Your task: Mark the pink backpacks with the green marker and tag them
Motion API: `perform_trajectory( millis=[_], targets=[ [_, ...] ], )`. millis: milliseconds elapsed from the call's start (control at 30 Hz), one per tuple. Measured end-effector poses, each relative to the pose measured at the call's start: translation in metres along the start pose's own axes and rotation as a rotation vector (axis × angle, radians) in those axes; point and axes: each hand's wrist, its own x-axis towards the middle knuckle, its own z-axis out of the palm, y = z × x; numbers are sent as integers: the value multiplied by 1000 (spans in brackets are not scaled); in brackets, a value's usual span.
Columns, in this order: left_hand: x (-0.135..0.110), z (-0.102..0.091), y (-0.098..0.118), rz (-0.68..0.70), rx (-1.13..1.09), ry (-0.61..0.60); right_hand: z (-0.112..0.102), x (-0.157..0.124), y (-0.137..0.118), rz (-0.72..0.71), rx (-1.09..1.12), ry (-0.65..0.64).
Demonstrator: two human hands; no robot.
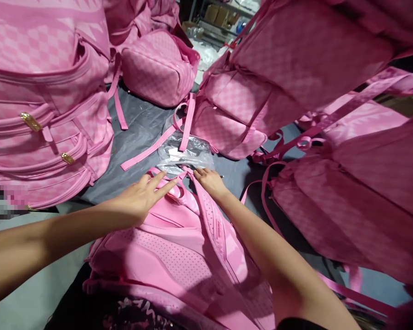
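Note:
A pink backpack (179, 256) lies in front of me with its dotted, padded back panel facing up. My left hand (141, 197) rests near its top end, fingers stretched out and spread over the pink fabric by the carry loop. At the far end of the dotted shoulder strap (211, 220), my right hand (209, 182) has its fingers curled on the strap; the fingertips are partly hidden. Just beyond both hands is a clear plastic bag (192, 153) with a white label inside.
Pink checkered backpacks crowd around: a large one (44, 110) with gold zipper pulls at left, a smaller one (154, 68) behind, others (241, 110) at right. Loose pink webbing (151, 146) lies on the grey table cover (137, 110). Shelves with cardboard boxes (220, 16) stand behind.

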Motion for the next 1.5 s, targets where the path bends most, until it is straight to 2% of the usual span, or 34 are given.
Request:
perform_trajectory(
  millis=[133,200,300,367,467,500,567,633,700,767,867,933,1000,1133,1200,1233,1333,1367,1400,1433,1500],
  targets=[
    [1,0,-1,-3,-24,9,1,1,3,69,8,-23],
    [-1,0,-6,6,-51,24,-12,2,6,131,16,11],
    [-6,-4,-15,100,-156,83,-46,-7,1,233,9,145],
    [-11,-10,-14,143,-241,291,-71,-24,-16,207,35,339],
    [-18,-16,-1,198,-400,752,-97,-61,-60,-42,141,640],
    [-20,-16,4,252,-440,852,-102,-73,-76,-153,146,697],
    [-23,-11,12,418,-432,959,-106,-95,-105,-339,83,735],
    [-27,-3,13,569,-278,1038,-108,-110,-124,-472,67,697],
    [-33,5,8,682,-85,1131,-113,-118,-134,-470,218,598],
    [-40,10,4,756,17,1182,-121,-121,-138,-345,415,503],
    [-48,11,8,798,-70,1142,-135,-118,-139,-136,617,272],
    [-50,11,14,799,-139,1136,-140,-114,-140,-65,734,25],
    [-52,13,17,831,-110,1173,-142,-111,-142,-2,857,-197],
    [-52,27,8,786,-45,1191,-140,-108,-144,55,1033,-453],
    [-52,38,0,746,-29,1170,-137,-107,-141,40,1012,-461],
    [-52,44,-4,713,-14,1153,-134,-106,-138,46,974,-403],
    [-54,68,-14,453,-10,1039,-126,-103,-129,139,736,-33],
    [-55,78,-17,352,-28,983,-122,-101,-128,167,633,62],
    [-56,88,-19,284,-44,940,-118,-100,-128,177,530,97],
    [-56,98,-21,255,-58,913,-115,-97,-130,168,433,68],
    [-55,115,-24,291,-88,941,-108,-93,-138,116,250,-105]
  ],
)
